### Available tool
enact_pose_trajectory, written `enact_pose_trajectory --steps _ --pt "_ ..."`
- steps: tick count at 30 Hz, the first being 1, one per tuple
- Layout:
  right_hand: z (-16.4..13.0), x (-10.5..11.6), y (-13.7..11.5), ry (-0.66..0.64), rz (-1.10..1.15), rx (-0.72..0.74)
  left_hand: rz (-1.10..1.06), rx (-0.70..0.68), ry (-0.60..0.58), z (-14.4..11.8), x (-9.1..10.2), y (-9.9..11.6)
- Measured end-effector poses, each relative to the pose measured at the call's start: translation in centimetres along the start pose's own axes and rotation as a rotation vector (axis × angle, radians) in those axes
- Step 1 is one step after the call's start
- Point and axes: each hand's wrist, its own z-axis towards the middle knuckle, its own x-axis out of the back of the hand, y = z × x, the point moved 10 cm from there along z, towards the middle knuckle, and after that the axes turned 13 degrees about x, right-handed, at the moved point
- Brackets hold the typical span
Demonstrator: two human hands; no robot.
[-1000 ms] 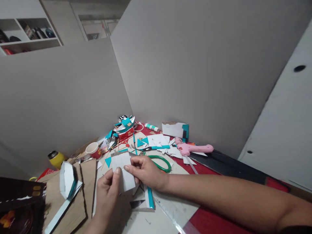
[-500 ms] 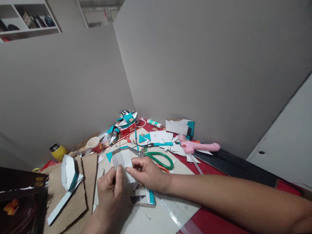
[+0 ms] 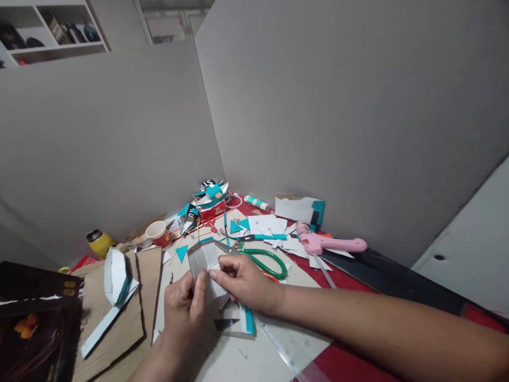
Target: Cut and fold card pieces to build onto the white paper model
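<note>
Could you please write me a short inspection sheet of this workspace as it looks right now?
Surface: table with a red cover, cardboard sheets laid on its left part.
Job's things: white card piece, folded, pinched by both hands.
Clutter: green-handled scissors, pink glue gun, glue stick, paper cup, yellow bottle, clear ruler, teal and white paper scraps.
Grippers: left hand and right hand both grip the card.
Cables: white cord, coiled near the back corner.
Surroundings: grey partition panels, shelf at upper left.
</note>
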Motion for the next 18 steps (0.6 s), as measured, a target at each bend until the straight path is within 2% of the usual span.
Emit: enact_pose_trajectory --steps 2,6,9,11,13,16,18 --pt "-0.1 0.0 -0.3 0.002 0.000 0.012 -0.033 0.039 -0.016 0.2 0.0 -0.4" --pt "-0.3 -0.7 -0.4 -0.047 0.065 -0.020 -0.364 0.402 -0.265 0.5 -2.4 -3.9" --pt "-0.1 -1.0 -0.5 -0.103 0.053 -0.031 -0.537 0.559 -0.351 0.3 -3.6 -5.4" --pt "0.4 -0.7 -0.5 -0.139 0.016 -0.053 -0.591 0.591 -0.315 0.7 -3.4 -6.1" --pt "1.2 0.5 -1.2 -0.157 -0.121 -0.032 -0.650 0.620 -0.214 1.3 -2.5 -7.1" --pt "2.3 2.9 -3.3 -0.193 -0.561 0.060 -0.727 0.733 -0.038 1.8 -1.3 -9.3" --pt "2.0 3.7 -3.8 -0.311 -0.858 0.052 -0.781 0.804 0.028 1.9 -1.0 -10.5"
